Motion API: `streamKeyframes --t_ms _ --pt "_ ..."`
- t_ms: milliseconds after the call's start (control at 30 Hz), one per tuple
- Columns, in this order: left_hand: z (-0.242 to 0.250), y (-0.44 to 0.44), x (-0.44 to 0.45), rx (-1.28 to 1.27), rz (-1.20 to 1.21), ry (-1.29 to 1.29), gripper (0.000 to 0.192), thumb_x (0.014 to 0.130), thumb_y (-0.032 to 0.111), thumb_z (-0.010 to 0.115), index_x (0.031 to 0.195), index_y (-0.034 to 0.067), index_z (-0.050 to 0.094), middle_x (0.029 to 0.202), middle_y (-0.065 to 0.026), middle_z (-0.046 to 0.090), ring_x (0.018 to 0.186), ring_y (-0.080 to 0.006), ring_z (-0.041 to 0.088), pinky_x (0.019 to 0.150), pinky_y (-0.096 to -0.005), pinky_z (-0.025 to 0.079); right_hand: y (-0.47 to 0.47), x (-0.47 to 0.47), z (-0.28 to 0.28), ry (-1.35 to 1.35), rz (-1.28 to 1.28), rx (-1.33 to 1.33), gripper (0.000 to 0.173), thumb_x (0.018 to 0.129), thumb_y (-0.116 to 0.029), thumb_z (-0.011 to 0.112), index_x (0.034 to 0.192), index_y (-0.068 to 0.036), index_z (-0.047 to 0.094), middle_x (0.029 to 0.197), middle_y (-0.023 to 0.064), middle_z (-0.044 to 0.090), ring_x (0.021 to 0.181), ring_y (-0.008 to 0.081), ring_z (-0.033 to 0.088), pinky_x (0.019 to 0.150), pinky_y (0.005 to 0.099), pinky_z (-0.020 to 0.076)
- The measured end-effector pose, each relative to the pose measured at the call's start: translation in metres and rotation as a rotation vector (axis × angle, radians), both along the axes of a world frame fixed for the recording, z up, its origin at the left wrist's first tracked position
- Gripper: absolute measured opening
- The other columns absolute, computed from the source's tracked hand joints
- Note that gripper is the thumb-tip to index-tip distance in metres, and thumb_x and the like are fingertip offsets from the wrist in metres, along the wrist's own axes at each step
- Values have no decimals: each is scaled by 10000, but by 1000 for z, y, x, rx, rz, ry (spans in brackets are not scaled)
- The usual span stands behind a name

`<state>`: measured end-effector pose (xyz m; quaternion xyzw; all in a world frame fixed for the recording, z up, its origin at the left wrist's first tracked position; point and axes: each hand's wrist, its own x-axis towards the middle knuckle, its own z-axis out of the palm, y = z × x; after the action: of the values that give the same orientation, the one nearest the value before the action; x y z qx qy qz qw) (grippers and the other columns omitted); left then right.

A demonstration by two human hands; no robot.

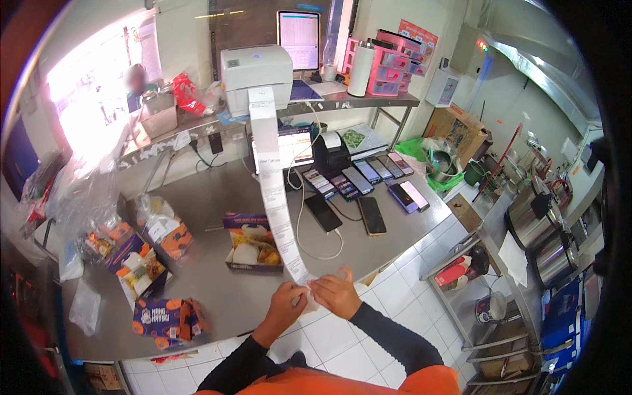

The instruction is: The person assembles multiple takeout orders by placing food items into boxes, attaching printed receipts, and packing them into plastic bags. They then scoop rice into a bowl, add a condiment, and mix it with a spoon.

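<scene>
A long strip of printed labels [277, 197] hangs from the white label printer [256, 74] on the upper shelf. Its lower end is pinched between the fingers of my left hand [286, 306] and my right hand [335, 294], which almost touch near the table's front edge. Left of the strip an open meal box [254, 249] with food stands on the steel table [212, 306]. Another open meal box [140, 271] is farther left, with closed purple and orange boxes [168, 318] in front of it and a bagged box [165, 227] behind.
Several smartphones [373, 216] lie on the table's right half, with white cables among them. A black receipt printer [333, 150] and a lit tablet [296, 148] stand under the shelf. The shelf holds a white bottle [361, 69] and pink drawers [387, 74]. Metal pots [531, 212] are at far right.
</scene>
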<state>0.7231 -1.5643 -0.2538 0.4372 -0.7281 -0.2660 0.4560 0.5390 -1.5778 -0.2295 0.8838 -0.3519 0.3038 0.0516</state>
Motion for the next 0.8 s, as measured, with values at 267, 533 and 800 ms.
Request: streamKeyframes --t_ms 267,533,800 --pt "-34 -34 8 554 -42 120 272 762 79 658 1019 10 604 822 -108 580 776 -216 585 697 -325 476 -51 -31 -25 -1403 -440 916 127 825 -120 613 868 -9 658 804 47 635 766 155 581 703 295 426" --pt "-39 -67 36 964 -313 501 376 891 217 604 1179 -5 508 930 -78 624 812 -167 592 718 -303 492 -55 11 -41 -351 -476 195 298 771 -198 666 1046 -116 584 1120 114 537 1070 262 488 881 454 386" --pt "7 -93 38 1071 -164 693 363 898 260 602 1119 -20 533 1060 -97 599 935 -174 589 844 -306 467 -79 43 -23 -745 -235 558 283 742 -292 739 943 -110 658 1130 162 562 1094 338 493 955 487 354"
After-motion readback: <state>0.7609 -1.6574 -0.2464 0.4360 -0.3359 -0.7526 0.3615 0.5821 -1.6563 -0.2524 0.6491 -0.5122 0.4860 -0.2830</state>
